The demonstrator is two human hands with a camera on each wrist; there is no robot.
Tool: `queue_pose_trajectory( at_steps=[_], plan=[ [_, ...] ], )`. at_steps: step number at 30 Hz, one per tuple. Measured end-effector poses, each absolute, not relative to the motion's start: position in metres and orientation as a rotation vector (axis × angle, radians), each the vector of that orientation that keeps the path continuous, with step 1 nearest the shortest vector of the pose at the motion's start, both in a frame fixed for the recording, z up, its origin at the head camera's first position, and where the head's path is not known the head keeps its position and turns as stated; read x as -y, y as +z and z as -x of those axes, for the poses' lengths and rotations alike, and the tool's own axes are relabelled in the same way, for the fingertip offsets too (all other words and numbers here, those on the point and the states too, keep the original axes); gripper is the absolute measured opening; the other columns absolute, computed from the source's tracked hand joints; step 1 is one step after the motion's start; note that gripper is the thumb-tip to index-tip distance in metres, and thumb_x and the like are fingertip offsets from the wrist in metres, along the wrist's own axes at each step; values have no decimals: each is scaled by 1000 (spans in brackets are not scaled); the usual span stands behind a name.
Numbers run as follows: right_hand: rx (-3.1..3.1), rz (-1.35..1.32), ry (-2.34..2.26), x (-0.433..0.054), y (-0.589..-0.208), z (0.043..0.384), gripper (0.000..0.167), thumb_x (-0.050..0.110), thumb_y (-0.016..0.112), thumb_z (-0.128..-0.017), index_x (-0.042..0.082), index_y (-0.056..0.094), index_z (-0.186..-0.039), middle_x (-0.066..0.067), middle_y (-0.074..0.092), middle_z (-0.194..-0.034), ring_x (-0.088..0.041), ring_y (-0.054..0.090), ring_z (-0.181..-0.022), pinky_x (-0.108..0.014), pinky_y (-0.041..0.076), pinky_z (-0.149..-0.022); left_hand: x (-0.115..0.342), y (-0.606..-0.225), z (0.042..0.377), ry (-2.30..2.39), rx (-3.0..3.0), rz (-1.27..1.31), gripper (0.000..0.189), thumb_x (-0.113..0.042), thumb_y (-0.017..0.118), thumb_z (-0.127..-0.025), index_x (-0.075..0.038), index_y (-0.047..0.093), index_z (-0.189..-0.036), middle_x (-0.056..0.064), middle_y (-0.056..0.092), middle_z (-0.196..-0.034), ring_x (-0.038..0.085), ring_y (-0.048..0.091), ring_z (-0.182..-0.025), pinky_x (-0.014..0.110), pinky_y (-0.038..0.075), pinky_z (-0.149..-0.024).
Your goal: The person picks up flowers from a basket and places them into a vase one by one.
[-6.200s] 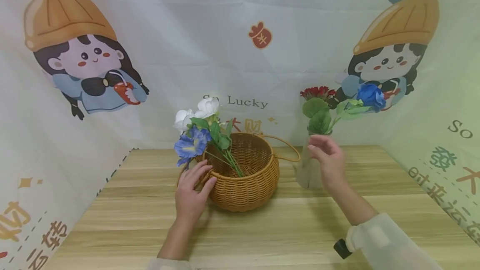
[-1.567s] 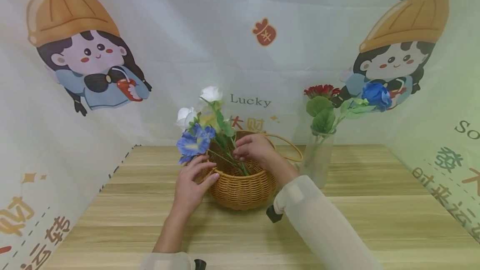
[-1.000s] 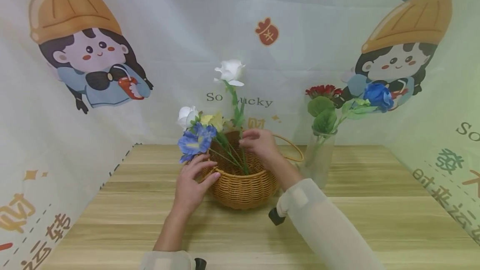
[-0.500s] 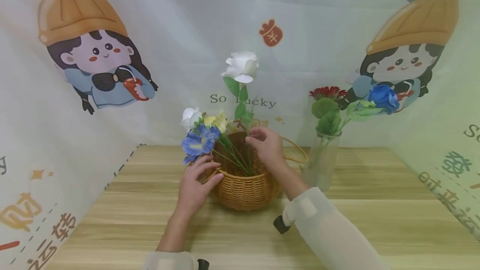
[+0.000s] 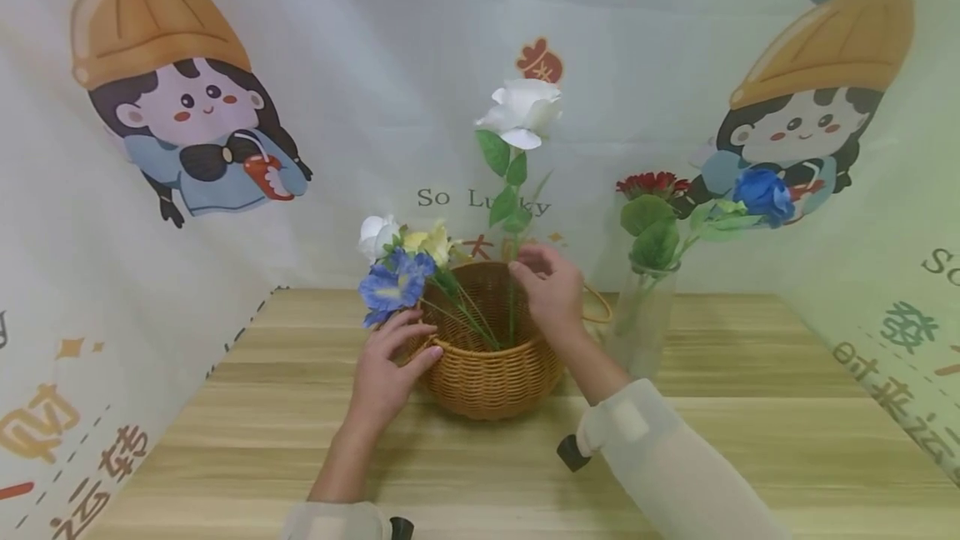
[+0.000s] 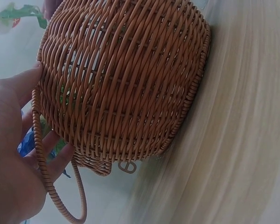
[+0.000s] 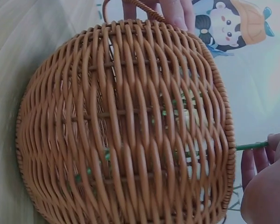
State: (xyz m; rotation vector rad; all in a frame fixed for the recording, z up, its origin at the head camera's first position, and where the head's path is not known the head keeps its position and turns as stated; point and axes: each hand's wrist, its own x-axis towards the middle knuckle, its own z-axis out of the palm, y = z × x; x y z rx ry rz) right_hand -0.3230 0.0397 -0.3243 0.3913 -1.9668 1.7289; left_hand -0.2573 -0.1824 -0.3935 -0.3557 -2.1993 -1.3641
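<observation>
In the head view, my right hand (image 5: 553, 294) pinches the green stem of a white rose (image 5: 522, 112) between thumb and fingers. The rose stands nearly upright over a brown wicker basket (image 5: 491, 390), its lower stem inside. The right wrist view shows that stem (image 7: 252, 146) running from the fingertips past the rim. My left hand (image 5: 386, 373) holds the basket's left rim, fingers and thumb spread round it beside the looped handle (image 6: 44, 168). A blue iris (image 5: 393, 283), a yellow flower (image 5: 427, 244) and a second white rose (image 5: 377, 237) lean left out of the basket.
Right of the basket stands a clear vase (image 5: 641, 340) with a red flower (image 5: 651, 184) and a blue rose (image 5: 763, 197). All rests on a wood-grain table (image 5: 480, 482). A printed curtain (image 5: 375, 65) hangs behind and at both sides.
My right hand has gone from near the vase to the basket, taken a white rose's stem, and brought the bloom upward and right from the bunch. The left hand stays at the rim.
</observation>
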Motion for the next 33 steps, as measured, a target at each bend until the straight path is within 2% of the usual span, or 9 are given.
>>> queue_pose_trajectory(
  at_steps=[2,7,11,15,23,30,33],
  plan=[
    [1952,-396,1720,-42,-323,322,21,5,72,-87,-3,68,-106,-14,70,-99,-25,65,-91,-33,55,-81,182,-393,257,-1365,2203,356,27,-16,80,-82,-10,74,-108,8,57,-134,29,44,-128,41,46,-101],
    [1891,-397,1713,-48,-317,321,19,4,72,-87,-2,69,-105,-15,70,-96,-22,64,-86,-22,53,-68,182,-393,255,-1379,2202,352,28,-17,80,-82,-9,74,-108,8,57,-134,29,44,-128,43,46,-101],
    [1827,-356,1737,-54,-312,323,18,3,71,-87,-4,68,-104,-17,69,-95,-14,63,-79,-18,52,-63,182,-394,256,-1373,2204,349,29,-19,80,-82,-10,74,-108,6,57,-134,28,44,-128,42,46,-101],
    [1771,-334,1710,-61,-306,324,18,1,71,-87,-5,68,-103,-18,68,-94,-10,62,-77,-18,53,-65,183,-394,256,-1378,2207,353,29,-19,80,-82,-9,73,-109,8,57,-134,28,44,-129,42,46,-101],
    [1719,-354,1610,-77,-296,322,21,5,71,-88,-7,67,-105,-17,69,-93,-10,63,-77,-21,56,-69,183,-394,257,-1359,2208,356,29,-19,80,-82,-9,74,-108,7,58,-134,29,45,-128,44,47,-99],
    [1608,-377,1587,-92,-285,325,17,1,70,-88,-8,67,-102,-18,67,-90,-9,64,-70,-21,56,-65,183,-395,256,-1371,2201,361,28,-19,80,-82,-10,74,-108,6,58,-133,30,45,-127,44,47,-99],
    [1558,-392,1577,-98,-279,326,16,-3,70,-86,-10,67,-101,-21,66,-89,-7,63,-72,-20,56,-63,183,-394,256,-1365,2198,362,27,-19,80,-82,-10,74,-108,6,58,-133,30,45,-127,44,47,-99]
  ],
)
